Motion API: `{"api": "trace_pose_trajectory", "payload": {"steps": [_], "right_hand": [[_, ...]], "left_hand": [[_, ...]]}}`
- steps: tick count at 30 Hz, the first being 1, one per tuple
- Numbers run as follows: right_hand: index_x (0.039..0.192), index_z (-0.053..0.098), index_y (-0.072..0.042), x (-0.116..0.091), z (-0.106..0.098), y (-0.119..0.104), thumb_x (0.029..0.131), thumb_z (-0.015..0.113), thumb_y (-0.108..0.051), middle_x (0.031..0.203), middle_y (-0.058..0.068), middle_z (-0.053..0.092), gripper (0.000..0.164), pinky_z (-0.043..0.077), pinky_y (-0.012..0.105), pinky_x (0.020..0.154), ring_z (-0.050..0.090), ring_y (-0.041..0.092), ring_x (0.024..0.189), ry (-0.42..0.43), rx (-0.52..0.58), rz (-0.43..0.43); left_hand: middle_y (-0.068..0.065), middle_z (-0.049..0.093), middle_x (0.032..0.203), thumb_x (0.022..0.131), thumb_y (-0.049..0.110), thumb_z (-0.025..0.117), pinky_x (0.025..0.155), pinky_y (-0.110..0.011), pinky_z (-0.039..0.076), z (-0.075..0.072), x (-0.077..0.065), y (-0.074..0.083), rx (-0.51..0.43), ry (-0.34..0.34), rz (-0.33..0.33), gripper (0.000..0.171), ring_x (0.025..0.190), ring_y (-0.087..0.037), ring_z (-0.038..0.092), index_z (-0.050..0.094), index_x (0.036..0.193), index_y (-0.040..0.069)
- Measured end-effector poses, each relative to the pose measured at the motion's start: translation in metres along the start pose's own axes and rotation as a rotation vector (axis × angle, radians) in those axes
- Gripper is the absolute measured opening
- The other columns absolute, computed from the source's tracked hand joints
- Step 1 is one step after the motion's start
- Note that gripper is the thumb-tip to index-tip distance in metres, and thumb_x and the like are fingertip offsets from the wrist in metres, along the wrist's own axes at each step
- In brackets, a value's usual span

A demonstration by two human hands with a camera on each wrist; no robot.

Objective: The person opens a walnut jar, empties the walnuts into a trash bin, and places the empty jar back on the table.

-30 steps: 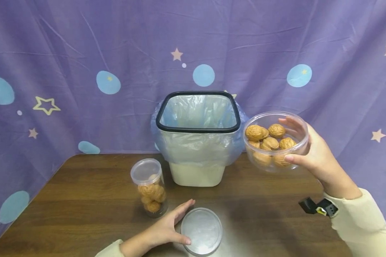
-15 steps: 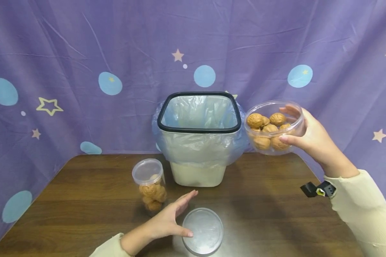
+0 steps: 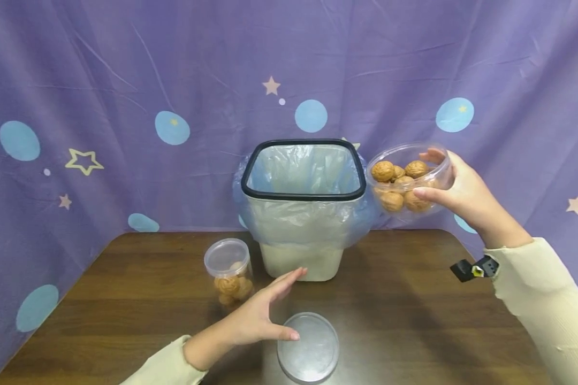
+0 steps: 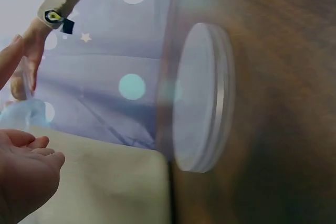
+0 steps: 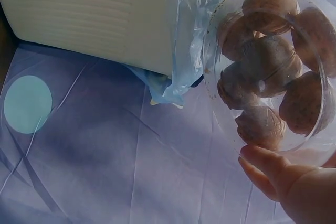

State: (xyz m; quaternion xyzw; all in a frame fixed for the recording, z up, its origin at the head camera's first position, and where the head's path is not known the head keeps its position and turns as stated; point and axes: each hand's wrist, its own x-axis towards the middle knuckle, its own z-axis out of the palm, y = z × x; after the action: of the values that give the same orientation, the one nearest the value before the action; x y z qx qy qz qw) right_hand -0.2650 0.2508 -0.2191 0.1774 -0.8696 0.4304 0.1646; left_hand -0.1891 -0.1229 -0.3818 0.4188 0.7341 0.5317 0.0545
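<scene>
My right hand (image 3: 467,198) grips a clear plastic bowl (image 3: 407,184) by its right side, thumb at the near rim and fingers at the far side. Several walnuts (image 3: 392,201) lie in the bowl, which is raised beside the bin's right edge and tilts a little toward it. In the right wrist view the walnuts (image 5: 273,64) show through the bowl's base. My left hand (image 3: 252,321) is spread and holds nothing, its thumb over the edge of a round grey lid (image 3: 309,347) on the table. The left wrist view shows the lid (image 4: 202,98) apart from the fingers.
A cream bin (image 3: 298,259) with a black rim (image 3: 303,197) and a bluish plastic liner (image 3: 313,219) stands at the back of the wooden table (image 3: 404,310). Left of it, a lidded clear jar (image 3: 228,262) holds several walnuts. A purple curtain (image 3: 212,64) hangs behind.
My right hand has lifted the bowl higher and tipped it slightly leftward. The left hand has risen off the lid area, moving up and forward. The head view has shifted slightly.
</scene>
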Motion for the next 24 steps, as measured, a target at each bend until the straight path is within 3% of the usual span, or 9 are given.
{"api": "trace_pose_trajectory", "payload": {"steps": [7,13,18,24], "right_hand": [[0.141,0.034,-0.006,0.004,-0.001,-0.002,0.080,0.073,-0.014,0.142,0.013,0.043,0.073,0.037,0.005,0.083,0.047,-0.002,0.107,0.010,0.002,0.004],[0.142,0.034,-0.008,0.010,-0.005,-0.006,0.080,0.073,-0.019,0.143,0.009,0.042,0.074,0.036,0.007,0.082,0.046,0.001,0.109,0.002,-0.026,0.029],[0.144,0.032,-0.009,0.015,-0.010,-0.009,0.081,0.073,-0.024,0.143,0.008,0.042,0.077,0.034,0.012,0.083,0.043,0.003,0.111,0.003,-0.075,0.050],[0.143,0.034,-0.010,0.017,-0.009,-0.015,0.080,0.074,-0.029,0.142,0.007,0.043,0.077,0.033,0.016,0.084,0.044,0.004,0.110,0.004,-0.099,0.041]], "left_hand": [[-0.010,0.030,0.152,0.075,0.011,0.079,0.113,-0.036,0.024,-0.009,0.012,0.021,0.072,-0.101,0.069,0.099,0.141,-0.022,0.024,0.016,0.152,0.012],[-0.005,0.032,0.151,0.074,0.019,0.080,0.113,-0.038,0.025,-0.021,0.024,0.052,0.256,-0.136,0.139,0.102,0.139,-0.021,0.028,0.015,0.152,0.012],[-0.007,0.036,0.149,0.073,0.016,0.081,0.114,-0.038,0.023,-0.039,0.040,0.080,0.311,-0.086,0.158,0.100,0.139,-0.020,0.029,0.018,0.151,0.008],[-0.009,0.038,0.148,0.074,0.007,0.079,0.115,-0.035,0.021,-0.074,0.054,0.101,0.316,0.036,0.143,0.095,0.139,-0.017,0.029,0.022,0.150,0.006]]}}
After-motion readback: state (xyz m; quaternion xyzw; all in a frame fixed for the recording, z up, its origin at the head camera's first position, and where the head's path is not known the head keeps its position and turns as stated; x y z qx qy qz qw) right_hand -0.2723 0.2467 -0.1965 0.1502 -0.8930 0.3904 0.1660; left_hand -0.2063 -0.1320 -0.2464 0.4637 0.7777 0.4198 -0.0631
